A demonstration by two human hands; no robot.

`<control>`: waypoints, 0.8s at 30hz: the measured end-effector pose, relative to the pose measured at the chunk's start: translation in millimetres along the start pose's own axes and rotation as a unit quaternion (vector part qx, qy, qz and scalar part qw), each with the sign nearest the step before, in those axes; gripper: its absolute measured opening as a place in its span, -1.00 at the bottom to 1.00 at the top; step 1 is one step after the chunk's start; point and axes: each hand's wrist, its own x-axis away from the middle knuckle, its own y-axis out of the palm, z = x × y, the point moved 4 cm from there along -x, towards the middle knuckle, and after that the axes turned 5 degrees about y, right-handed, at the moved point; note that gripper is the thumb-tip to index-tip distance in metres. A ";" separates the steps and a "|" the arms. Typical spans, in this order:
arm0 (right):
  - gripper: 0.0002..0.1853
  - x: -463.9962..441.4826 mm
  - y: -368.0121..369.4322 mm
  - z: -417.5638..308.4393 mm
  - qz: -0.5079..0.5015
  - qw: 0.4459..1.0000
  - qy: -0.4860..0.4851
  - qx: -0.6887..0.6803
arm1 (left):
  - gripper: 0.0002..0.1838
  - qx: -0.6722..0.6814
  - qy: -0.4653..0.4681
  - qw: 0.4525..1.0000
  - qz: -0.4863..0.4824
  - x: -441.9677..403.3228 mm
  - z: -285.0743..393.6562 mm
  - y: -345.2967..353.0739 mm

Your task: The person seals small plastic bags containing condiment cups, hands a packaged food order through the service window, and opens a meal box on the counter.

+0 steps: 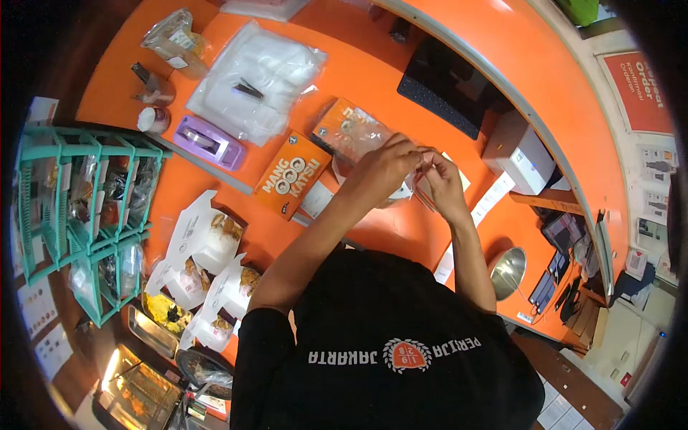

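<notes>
Both hands meet over the orange counter (401, 240). My left hand (387, 170) has its fingers pinched on a clear plastic bag (368, 137). Close beside it, my right hand (444, 188) is also closed, pinching gathered plastic; the exact fold between the fingertips is too small to make out. Behind the left hand, an orange printed box (344, 120) shows through the bag. To its left lies a second orange box (292, 174) lettered "MANG KATSU", untouched. White paper slips (315, 199) lie partly under the boxes.
Open white food boxes (215, 240) stand at left beside a teal rack (89, 208). A purple tape dispenser (209, 143) and a stack of plastic bags (251, 79) sit farther back. At right are a tablet with keyboard (444, 93), a white box (522, 154) and a metal bowl (507, 274).
</notes>
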 end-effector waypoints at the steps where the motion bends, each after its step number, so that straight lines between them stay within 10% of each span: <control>1: -0.82 2.1 -0.7 -5.5 0.024 0.999 0.003 -0.033 | -0.78 -0.028 0.005 0.999 -0.016 -0.9 -0.3 -1.6; 12: -0.63 0.3 -0.2 -19.8 0.055 0.980 -0.001 0.193 | -0.91 -0.014 0.027 1.000 0.004 -13.1 -2.8 -10.1; 24: -0.50 -22.7 -21.0 -1.4 0.164 0.986 0.000 0.020 | -0.85 -0.026 -0.046 0.990 -0.127 -22.4 -52.9 -0.5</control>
